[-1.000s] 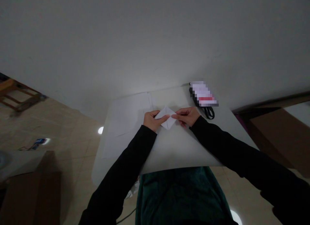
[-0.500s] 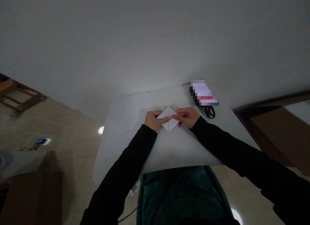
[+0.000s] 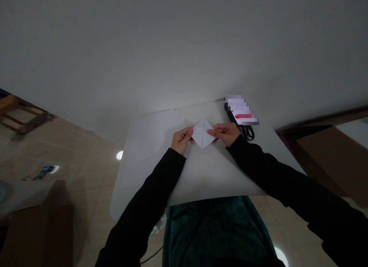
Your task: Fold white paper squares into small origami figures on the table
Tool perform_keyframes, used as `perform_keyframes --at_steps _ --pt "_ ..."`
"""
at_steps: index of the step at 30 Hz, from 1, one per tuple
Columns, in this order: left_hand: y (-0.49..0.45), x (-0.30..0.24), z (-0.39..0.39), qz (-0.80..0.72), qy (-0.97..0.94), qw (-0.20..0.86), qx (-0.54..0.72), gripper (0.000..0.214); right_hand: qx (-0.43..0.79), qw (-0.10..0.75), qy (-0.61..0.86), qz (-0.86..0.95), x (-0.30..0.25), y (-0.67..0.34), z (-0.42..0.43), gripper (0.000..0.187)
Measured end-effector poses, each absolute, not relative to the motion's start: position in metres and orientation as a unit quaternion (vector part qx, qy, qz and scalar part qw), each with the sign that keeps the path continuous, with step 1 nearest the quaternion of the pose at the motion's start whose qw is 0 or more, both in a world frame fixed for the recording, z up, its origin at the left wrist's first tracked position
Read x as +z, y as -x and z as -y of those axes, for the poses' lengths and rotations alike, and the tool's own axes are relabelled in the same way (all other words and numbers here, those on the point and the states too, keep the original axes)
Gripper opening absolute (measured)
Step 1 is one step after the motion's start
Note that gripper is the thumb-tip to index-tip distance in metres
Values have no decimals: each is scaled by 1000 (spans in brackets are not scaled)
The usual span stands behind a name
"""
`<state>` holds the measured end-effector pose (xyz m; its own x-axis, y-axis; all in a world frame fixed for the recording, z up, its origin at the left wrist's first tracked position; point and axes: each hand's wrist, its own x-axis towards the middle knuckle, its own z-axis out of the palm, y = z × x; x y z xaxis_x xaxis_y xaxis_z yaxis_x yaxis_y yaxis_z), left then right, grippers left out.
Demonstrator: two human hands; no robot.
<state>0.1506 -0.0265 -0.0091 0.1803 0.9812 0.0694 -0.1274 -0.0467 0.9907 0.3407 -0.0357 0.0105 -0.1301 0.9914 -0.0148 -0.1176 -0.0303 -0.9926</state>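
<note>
Between my hands is a folded paper [image 3: 202, 134], white and diamond-shaped, with crease lines crossing on its face. My left hand [image 3: 182, 139] pinches its left corner between thumb and fingers. At the right corner my right hand [image 3: 226, 133] grips it, thumb on top and fingers partly hidden behind. The paper is held over the white table [image 3: 218, 175]; whether it touches the top I cannot tell.
White paper sheets [image 3: 152, 135] lie on the table's left part. A blurred-out device [image 3: 240, 110] with a black strap [image 3: 248, 133] sits at the back right, by the wall [image 3: 184, 48]. Dark green cloth [image 3: 212, 228] covers my lap.
The folded paper has moved slightly up and to the right. My left thumb has drawn back from its middle to the left corner, and my right thumb has shifted toward the right edge.
</note>
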Motion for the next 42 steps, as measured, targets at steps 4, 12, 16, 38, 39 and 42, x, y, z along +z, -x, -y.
perform_keyframes --at_steps 4,12,16,38,39,42 --pt "-150 -11 24 -394 -528 557 506 46 543 486 445 520 5 -342 35 31" --pt "-156 8 36 -436 -488 537 532 41 472 529 459 536 7 -339 41 30" --pt "-166 11 45 -444 -481 544 525 41 454 526 467 547 9 -331 50 32" --pt "-187 11 70 -364 -597 454 552 46 -59 462 437 770 11 -343 55 17" --pt "-192 10 73 -351 -584 478 553 49 -84 446 425 783 9 -341 56 17" --pt "-199 4 74 -367 -534 486 587 43 -125 418 414 799 6 -329 63 18"
